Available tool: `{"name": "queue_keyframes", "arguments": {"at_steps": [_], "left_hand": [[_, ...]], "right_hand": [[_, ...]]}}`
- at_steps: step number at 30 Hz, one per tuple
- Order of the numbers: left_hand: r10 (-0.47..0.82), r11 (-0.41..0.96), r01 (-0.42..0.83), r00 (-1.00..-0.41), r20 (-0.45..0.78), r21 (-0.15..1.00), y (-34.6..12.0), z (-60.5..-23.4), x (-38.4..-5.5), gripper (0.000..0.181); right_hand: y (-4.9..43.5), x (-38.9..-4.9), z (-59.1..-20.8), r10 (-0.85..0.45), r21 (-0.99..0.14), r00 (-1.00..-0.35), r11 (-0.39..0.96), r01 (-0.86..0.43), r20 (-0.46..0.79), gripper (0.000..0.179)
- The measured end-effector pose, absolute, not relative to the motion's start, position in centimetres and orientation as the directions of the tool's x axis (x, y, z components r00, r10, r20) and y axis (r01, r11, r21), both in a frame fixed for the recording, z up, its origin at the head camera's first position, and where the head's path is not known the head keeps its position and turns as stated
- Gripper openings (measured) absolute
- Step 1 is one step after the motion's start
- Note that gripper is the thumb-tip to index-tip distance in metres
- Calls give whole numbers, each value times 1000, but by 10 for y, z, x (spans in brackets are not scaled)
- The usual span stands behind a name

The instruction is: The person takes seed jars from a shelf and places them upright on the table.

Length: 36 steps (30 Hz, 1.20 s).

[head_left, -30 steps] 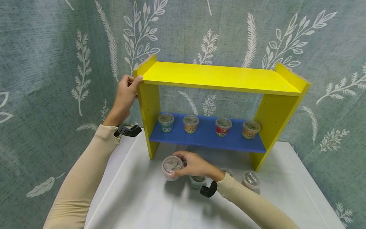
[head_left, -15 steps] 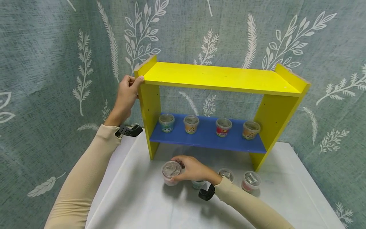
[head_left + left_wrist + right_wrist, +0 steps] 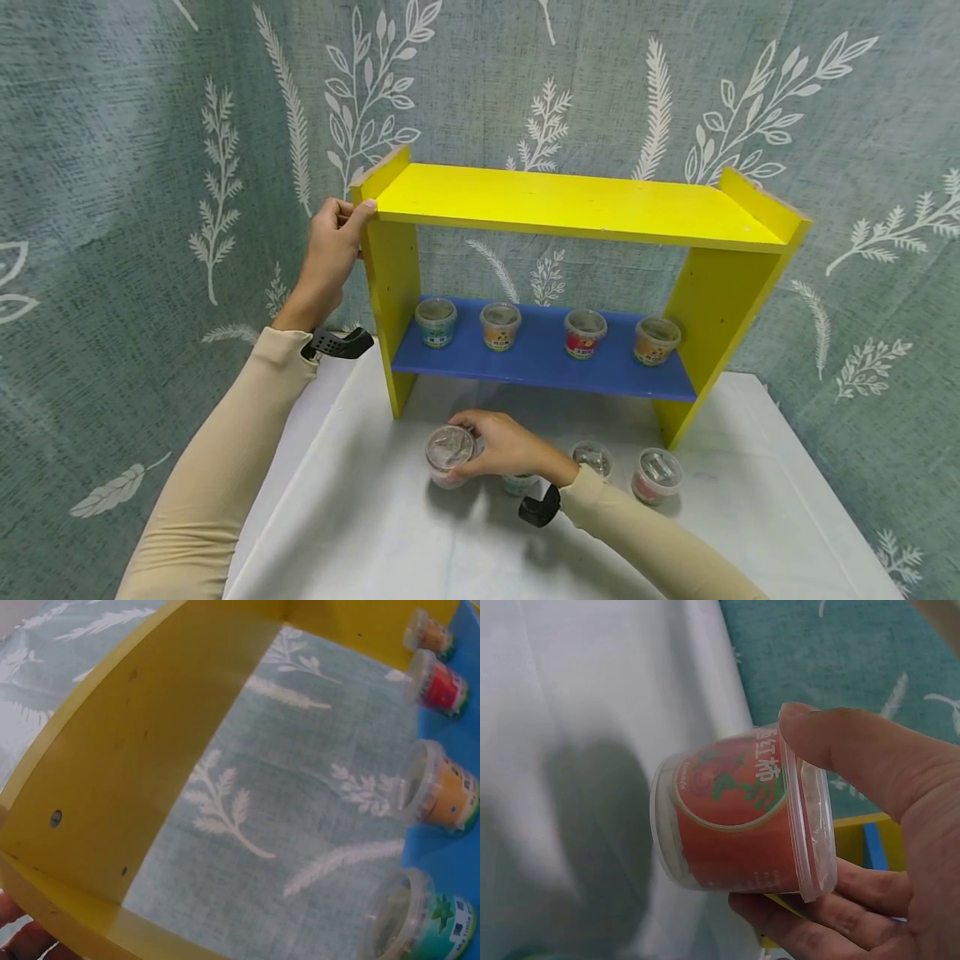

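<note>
My left hand (image 3: 330, 250) grips the upper left corner of a yellow shelf unit (image 3: 570, 200), thumb on the front edge. Its fingers (image 3: 26, 941) show at the lower left in the left wrist view. My right hand (image 3: 508, 446) holds a clear-lidded plastic tub (image 3: 450, 447) between thumb and fingers, in front of the unit's left leg. A red label with a plant picture wraps this tub (image 3: 735, 817) in the right wrist view. Behind the right hand, a green-labelled tub (image 3: 519, 484) is partly hidden.
On the blue lower board (image 3: 540, 367) stand several lidded tubs, among them a green one (image 3: 437, 323), an orange one (image 3: 500, 327) and a red one (image 3: 584, 335). Two more tubs, one clear-topped (image 3: 592, 457) and one reddish (image 3: 657, 477), stand on the white-covered table (image 3: 375, 533).
My right hand has lowered the red-labelled tub slightly toward me and left. More of the clear-topped tub behind my wrist shows. My left hand stays on the shelf corner.
</note>
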<state>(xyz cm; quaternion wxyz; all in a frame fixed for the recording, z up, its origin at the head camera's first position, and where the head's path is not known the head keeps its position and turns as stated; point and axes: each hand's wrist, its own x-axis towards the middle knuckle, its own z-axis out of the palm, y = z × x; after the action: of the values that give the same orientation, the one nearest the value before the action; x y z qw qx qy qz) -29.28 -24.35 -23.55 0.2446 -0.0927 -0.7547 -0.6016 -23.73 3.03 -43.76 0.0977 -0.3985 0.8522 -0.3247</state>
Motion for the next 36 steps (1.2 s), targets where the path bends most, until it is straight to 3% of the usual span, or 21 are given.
{"name": "queue_keyframes", "arguments": {"at_steps": [36], "left_hand": [[-156,257,439,-860,485,861,-243,-236,-292,35]], "right_hand": [[19,-244,-461,-692,-610,-718,540,-580,70,75]]}}
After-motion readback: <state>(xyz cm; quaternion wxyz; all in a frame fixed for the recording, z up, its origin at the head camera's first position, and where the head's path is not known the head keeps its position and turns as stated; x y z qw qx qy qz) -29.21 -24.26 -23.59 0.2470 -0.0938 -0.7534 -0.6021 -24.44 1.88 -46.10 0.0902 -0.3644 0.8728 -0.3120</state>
